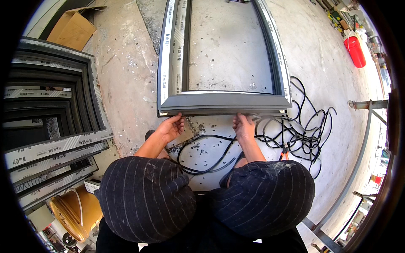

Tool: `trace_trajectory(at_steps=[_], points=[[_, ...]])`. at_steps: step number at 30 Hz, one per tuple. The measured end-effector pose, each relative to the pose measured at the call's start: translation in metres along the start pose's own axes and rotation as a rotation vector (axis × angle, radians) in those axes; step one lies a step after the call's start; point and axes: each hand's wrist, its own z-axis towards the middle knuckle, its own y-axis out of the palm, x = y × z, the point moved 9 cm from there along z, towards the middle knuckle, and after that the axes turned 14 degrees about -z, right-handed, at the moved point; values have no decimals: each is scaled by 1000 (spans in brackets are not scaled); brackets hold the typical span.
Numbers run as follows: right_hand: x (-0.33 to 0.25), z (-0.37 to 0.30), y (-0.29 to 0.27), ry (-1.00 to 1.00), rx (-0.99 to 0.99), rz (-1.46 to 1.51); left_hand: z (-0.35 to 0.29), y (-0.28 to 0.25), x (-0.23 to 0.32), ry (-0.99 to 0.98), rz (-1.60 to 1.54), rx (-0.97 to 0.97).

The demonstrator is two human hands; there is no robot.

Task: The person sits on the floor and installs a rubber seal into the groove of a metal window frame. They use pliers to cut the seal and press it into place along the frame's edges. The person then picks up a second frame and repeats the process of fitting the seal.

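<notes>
A grey window frame [223,100] with white printed film on its side rails lies in front of me, its near rail toward my knees. My left hand [172,127] is closed at the left part of that rail's near edge, thumb and fingers bent together; what they pinch is hidden. Farther right along the same edge, my right hand [244,126] is closed, fingertips pinched on a black rubber strip that is blurred beside it. Loops of this black strip [301,134] lie tangled on the floor to the right, and one length curves under my forearms.
Several similar frames [59,145] are stacked at left, beside a cardboard box [72,29] and a yellow round drum [74,215]. Orange-handled pliers [284,152] lie by the strip loops. A red bucket [355,51] and a metal rail [358,156] stand at right. Dark scraps litter the floor.
</notes>
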Motion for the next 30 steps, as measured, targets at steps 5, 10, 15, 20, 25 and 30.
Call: trace_trajectory(at_steps=[5, 10, 15, 20, 25, 30], points=[[4, 4, 11, 5, -76, -10, 0, 3, -2, 1, -15, 8], [8, 3, 14, 27, -56, -22, 0, -2, 0, 10, -26, -6], [9, -2, 30, 66, -111, -17, -1, -1, -2, -18, -41, -7], [14, 8, 27, 40, -167, -75, 0, 3, -3, -14, -38, -22], [18, 2, 40, 81, -191, -14, -3, 2, -3, -17, -44, -24], [21, 7, 36, 38, -224, -68, -1, 3, -5, -29, -50, -30]])
